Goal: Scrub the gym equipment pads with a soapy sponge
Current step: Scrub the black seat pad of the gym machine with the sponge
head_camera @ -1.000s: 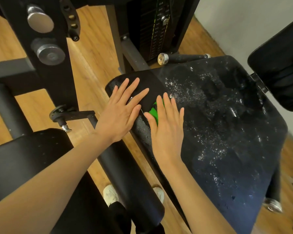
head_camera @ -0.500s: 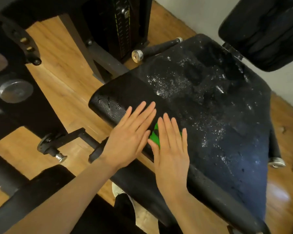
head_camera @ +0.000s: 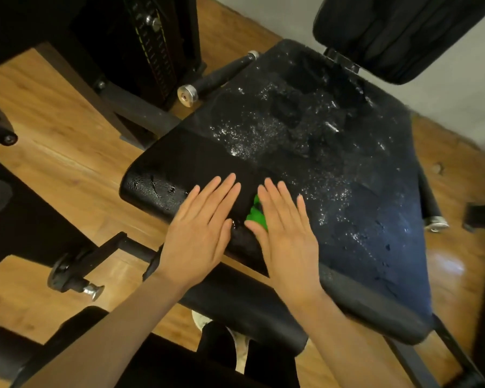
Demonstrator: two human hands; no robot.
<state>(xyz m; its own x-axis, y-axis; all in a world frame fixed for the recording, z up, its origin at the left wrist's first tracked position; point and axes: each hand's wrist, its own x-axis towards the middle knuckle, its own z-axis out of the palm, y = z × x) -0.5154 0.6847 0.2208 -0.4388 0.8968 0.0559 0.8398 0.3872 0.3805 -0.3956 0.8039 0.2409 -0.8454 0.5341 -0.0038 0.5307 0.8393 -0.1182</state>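
Head view, centre frame: the right hand lies flat with straight fingers pressing the green sponge onto the sudsy black seat pad, likely to spread pressure. Beside it, the left hand rests flat and empty, seemingly bracing the pad's front edge.

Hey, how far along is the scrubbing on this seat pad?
Suds already speckle the middle and back of the seat pad. In hand: the right hand presses the green sponge flat near the front edge, with the left hand flat beside it. The front left corner and the back pad show no foam yet.
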